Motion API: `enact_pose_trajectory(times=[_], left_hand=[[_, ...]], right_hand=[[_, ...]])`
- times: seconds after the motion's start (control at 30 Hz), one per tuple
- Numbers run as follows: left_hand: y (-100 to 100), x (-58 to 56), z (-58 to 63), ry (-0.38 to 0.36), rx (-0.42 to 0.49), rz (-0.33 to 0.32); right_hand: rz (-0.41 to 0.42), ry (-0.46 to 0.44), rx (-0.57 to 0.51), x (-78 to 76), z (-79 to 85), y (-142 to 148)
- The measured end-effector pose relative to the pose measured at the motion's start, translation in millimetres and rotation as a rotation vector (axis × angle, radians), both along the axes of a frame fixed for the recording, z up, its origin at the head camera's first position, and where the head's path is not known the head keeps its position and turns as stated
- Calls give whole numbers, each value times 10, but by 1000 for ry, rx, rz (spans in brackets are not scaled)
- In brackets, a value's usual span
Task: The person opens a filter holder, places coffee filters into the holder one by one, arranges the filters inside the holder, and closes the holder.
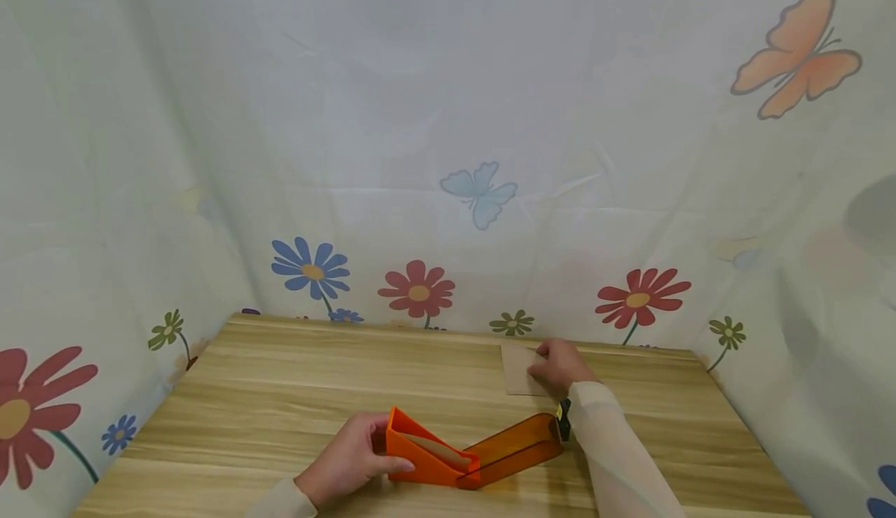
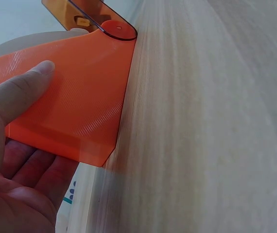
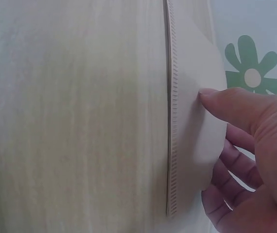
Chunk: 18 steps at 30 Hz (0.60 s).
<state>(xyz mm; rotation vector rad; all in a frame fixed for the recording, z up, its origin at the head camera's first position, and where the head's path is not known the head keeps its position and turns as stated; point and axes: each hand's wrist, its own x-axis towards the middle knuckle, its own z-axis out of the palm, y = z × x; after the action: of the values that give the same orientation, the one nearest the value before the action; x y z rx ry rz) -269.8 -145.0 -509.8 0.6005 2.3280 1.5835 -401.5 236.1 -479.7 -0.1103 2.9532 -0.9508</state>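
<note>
My left hand grips an orange coffee filter holder, thumb on one side and fingers on the other. Its amber see-through lid is swung out to the right. Inside the holder stands a pale brown paper sheet, partly hidden by the walls. Farther back, my right hand pinches tan paper coffee filters by one side. A crimped seam runs along their edge in the right wrist view, low against the tabletop. How many there are I cannot tell.
The wood-grain table has its back edge against a hanging white cloth printed with flowers and butterflies. More of this cloth hangs at both sides. A dark band with a small yellow mark sits at the right wrist, close to the lid's end.
</note>
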Motion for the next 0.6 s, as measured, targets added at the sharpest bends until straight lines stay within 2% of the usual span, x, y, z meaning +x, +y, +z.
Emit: enact_pose_trajectory(times=[0.1,0.27,0.43,0.6], left_hand=[[-1,-3,1,-3,1,1],[-5,-14,-11,6,-4,-2],[0,-21,-28,13,6,-10],[-7,-25,-43,8,8,-8]], right_hand=[[-20,-7,-17,9,12,-2],[-48,23,-18,-87,-103,35],[-30,49,-29,-180,-198,99],[-37,30,-63,-257,-261,163]])
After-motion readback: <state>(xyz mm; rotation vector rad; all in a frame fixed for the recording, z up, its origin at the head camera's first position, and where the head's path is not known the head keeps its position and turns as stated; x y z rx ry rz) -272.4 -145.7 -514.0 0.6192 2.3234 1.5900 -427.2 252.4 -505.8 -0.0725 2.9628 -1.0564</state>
